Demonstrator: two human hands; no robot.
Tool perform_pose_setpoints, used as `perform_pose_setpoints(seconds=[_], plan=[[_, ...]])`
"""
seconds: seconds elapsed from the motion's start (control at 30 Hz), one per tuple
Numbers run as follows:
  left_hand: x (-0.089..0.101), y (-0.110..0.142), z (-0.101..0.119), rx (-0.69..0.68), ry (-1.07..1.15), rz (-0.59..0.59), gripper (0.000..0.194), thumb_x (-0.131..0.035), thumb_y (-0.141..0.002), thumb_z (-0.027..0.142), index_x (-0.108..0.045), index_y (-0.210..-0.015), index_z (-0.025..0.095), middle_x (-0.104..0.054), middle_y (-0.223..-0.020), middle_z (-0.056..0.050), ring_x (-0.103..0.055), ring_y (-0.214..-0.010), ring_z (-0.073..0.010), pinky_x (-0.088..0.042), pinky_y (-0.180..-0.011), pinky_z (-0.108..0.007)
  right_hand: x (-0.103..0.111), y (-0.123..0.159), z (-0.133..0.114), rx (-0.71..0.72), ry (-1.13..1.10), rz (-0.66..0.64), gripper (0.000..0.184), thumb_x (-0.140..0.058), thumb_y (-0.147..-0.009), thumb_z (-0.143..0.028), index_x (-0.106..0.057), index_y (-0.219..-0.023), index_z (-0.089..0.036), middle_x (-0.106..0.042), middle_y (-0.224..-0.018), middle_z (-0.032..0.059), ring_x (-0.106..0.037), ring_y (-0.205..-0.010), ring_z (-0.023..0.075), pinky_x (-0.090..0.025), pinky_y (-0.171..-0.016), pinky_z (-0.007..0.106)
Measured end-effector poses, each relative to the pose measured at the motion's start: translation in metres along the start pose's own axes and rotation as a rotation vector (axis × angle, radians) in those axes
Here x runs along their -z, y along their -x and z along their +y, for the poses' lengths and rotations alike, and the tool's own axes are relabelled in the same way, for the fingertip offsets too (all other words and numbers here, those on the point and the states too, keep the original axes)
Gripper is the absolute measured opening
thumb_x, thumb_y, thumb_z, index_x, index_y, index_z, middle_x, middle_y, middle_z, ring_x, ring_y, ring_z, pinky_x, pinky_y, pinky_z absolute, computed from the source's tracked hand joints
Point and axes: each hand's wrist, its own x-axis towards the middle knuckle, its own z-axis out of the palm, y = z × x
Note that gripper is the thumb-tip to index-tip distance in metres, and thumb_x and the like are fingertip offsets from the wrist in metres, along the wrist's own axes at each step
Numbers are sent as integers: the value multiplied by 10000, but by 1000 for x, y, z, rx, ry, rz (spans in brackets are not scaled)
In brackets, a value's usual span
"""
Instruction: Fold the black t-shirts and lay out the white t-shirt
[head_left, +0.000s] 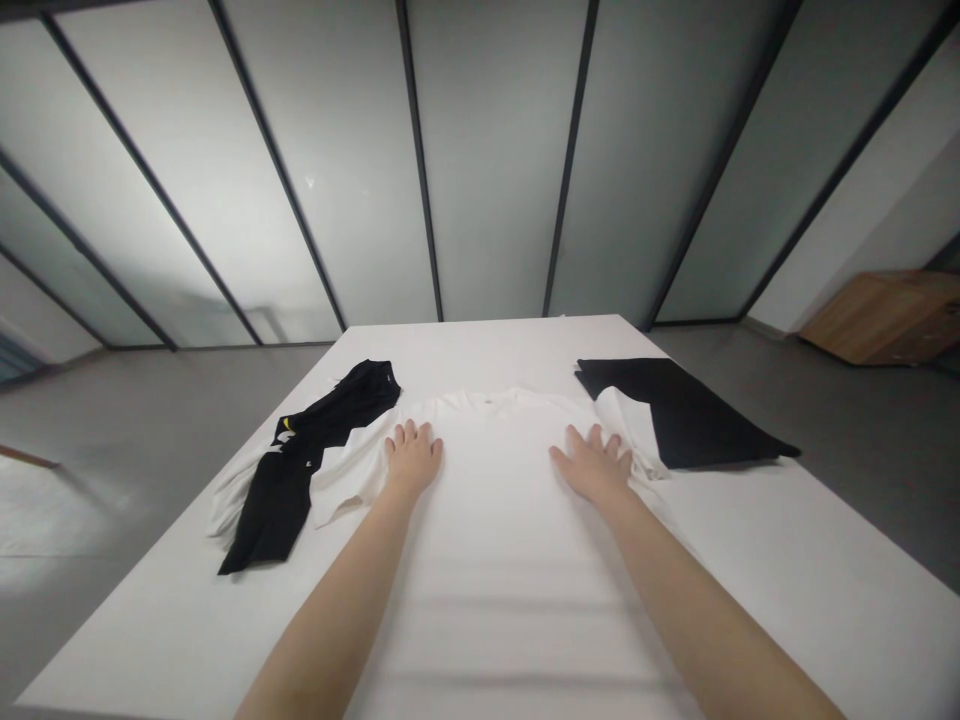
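Observation:
A white T-shirt (495, 470) lies spread flat on the white table (787, 560), collar pointing away from me. My left hand (412, 457) rests palm down on its left shoulder area, fingers stretched out and flat. My right hand (594, 463) lies the same way on its right shoulder area, fingers spread. Neither hand holds anything. The shirt's short sleeves stick out to either side just beyond my hands.
A crumpled black garment (300, 460) lies at the left of the table over some white cloth. A flat black garment (675, 410) lies at the right. Frosted glass panels stand behind the table. A wooden cabinet (877, 315) sits far right on the grey floor.

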Motion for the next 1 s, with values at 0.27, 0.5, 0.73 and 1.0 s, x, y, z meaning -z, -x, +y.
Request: perform_pose_setpoints(seconds=[0.27, 0.5, 0.73, 1.0], plan=[[-9, -10, 7, 8, 1, -79, 667, -334, -1059, 564, -421, -1656, 280, -284, -1757, -198, -243, -1604, -484, -222, -1187, -818, 17, -22, -31, -18, 7, -90, 964, -581, -865, -829, -479, -1612, -227, -163, -1767, 274, -82, -1566, 653, -34, -1117, 895], [-7, -36, 6, 70, 49, -109, 664, -334, -1053, 592, -426, -1652, 319, -278, -1768, -159, -216, -1614, -477, -188, -1167, -864, 6, -32, -66, 154, -4, -41, 696, -401, -1059, -638, -399, -1671, -307, -221, -1782, 166, -174, -1617, 498, -124, -1244, 713], [-2, -33, -10, 9, 17, -43, 586, -372, -1066, 471, -505, -1594, 253, -384, -1718, -165, -300, -1592, -427, -273, -1237, -719, 25, -51, -22, 243, -308, 156, 505, -389, -1057, -354, -671, -1429, -163, -644, -1490, 166, -570, -1393, 308, -397, -1207, 437], [2, -32, -9, 24, 20, -34, 560, -389, -1070, 454, -539, -1557, 223, -417, -1685, -192, -343, -1565, -439, -295, -1233, -687, 70, -68, 67, -405, -303, 344, 585, -559, -965, -348, -599, -1498, -109, -560, -1455, 318, -527, -1374, 469, -435, -1098, 622]])
